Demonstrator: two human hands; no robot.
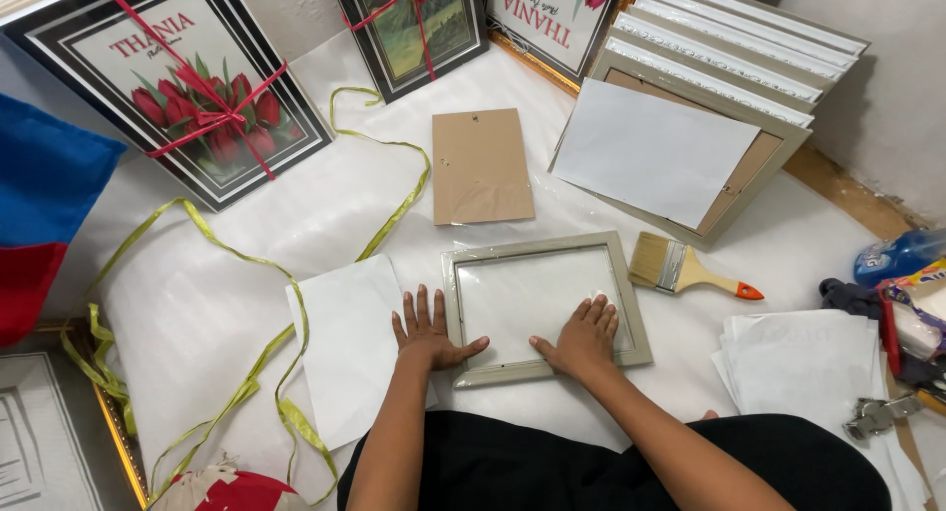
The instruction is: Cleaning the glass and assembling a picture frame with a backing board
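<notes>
Nearest, the left hand [426, 331] lies flat, fingers spread, at the left edge of the grey picture frame [545, 305]; the right hand [583, 336] presses its glass, fingers together. Right lies a paintbrush [682, 270]; farther, a cardboard backing [481, 166] and green ribbon [389, 218].

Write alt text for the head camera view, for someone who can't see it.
Two bare hands, left hand and right hand, press flat on a pale picture frame on a white sheet, with a paintbrush and brown backing board nearby.

left hand [426, 332] flat by picture frame [545, 307] | right hand [583, 336] flat on its glass | paintbrush [690, 270] near
</notes>
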